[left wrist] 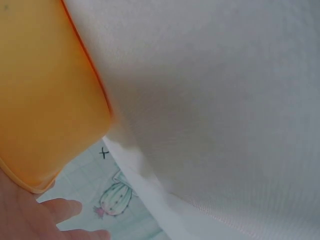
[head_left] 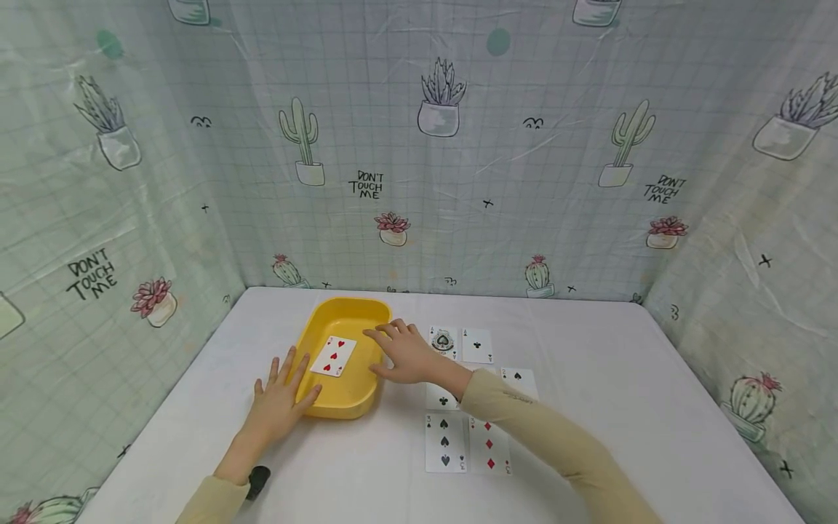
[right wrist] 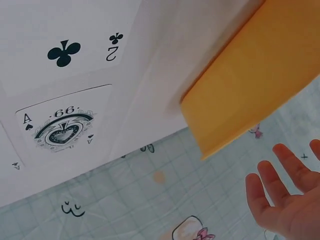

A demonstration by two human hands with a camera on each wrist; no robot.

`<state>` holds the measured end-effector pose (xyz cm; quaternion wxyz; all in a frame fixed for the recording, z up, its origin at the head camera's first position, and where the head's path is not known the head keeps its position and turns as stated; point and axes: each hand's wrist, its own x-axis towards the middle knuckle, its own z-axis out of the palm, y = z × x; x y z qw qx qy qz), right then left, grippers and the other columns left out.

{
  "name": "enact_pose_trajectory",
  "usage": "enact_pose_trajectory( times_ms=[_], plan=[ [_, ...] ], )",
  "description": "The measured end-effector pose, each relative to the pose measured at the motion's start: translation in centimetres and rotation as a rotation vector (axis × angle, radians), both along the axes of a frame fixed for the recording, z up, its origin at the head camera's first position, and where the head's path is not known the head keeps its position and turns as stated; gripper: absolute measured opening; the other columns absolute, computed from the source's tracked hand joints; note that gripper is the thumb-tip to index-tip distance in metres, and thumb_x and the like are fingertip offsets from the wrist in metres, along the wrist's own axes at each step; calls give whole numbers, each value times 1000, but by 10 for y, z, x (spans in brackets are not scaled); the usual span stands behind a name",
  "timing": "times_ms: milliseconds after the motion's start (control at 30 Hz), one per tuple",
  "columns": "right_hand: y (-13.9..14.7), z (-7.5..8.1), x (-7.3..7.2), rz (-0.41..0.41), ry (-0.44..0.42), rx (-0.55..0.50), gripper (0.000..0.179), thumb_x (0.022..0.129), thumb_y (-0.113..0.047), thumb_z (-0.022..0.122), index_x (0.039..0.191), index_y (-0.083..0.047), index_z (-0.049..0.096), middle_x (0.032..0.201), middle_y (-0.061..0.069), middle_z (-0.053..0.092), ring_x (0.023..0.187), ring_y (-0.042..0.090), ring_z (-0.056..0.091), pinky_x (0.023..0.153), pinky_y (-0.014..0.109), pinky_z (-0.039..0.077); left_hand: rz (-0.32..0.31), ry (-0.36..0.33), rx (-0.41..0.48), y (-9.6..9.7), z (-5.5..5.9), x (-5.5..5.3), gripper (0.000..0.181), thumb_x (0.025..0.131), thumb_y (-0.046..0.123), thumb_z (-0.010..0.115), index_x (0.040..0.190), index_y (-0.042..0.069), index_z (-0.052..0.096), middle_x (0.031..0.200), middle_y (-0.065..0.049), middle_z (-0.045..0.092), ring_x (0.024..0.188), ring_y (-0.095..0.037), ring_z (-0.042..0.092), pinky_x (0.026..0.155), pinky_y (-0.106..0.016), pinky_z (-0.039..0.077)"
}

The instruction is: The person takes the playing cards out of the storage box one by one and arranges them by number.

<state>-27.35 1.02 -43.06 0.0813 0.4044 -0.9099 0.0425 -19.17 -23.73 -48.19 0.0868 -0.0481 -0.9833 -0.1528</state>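
Observation:
A yellow plastic tray (head_left: 343,407) stands on the white table, with a three of hearts card (head_left: 334,356) lying face up inside. My left hand (head_left: 277,399) has its fingers spread along the tray's left rim, and the left wrist view shows it against that rim. Over the tray's right side is my right hand (head_left: 406,354), palm down, fingers apart and nothing between them. The right wrist view shows its loosely bent fingers (right wrist: 272,185) beside the tray's yellow wall (right wrist: 250,85).
Face-up cards lie in rows right of the tray: ace of spades (head_left: 442,340), ace of clubs (head_left: 477,346), two of clubs (right wrist: 64,53), two of spades (head_left: 519,380), three of spades (head_left: 445,442) and three of diamonds (head_left: 491,447). My right forearm partly covers some. A cactus-print curtain (head_left: 406,153) surrounds the table.

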Motion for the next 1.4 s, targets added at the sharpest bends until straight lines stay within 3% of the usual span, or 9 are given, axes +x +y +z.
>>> enact_pose_trajectory(
  times_ms=[367, 667, 1100, 1400],
  plan=[
    [-28, -7, -12, -57, 36, 28, 61, 86, -50, 45, 138, -23, 30, 134, 4, 42, 117, 24, 40, 91, 43, 37, 2, -31, 2, -1, 0, -2, 70, 89, 48, 41, 143, 10, 19, 150, -18, 7, 132, -50, 8, 92, -75, 10],
    [-49, -8, -18, -82, 32, 74, 62, 86, -51, 44, 139, -24, 28, 137, 6, 40, 121, 27, 39, 95, 47, 35, -1, -7, -18, -1, 0, -1, 69, 89, 47, 42, 143, 10, 20, 149, -19, 9, 131, -51, 11, 91, -75, 13],
    [-78, -18, -24, -184, -47, 209, 71, 80, -63, 44, 140, -30, 24, 137, 4, 39, 125, 28, 35, 101, 49, 30, -2, 8, -23, 0, 0, 1, 69, 89, 47, 42, 142, 9, 21, 149, -20, 11, 130, -52, 12, 91, -75, 14],
    [-85, -30, -29, -209, -114, 229, 73, 77, -66, 46, 139, -32, 26, 138, 4, 37, 128, 27, 32, 101, 48, 29, -2, 19, -27, -1, -2, 0, 69, 89, 48, 42, 142, 10, 22, 149, -18, 12, 131, -50, 14, 91, -75, 16]
  ],
)
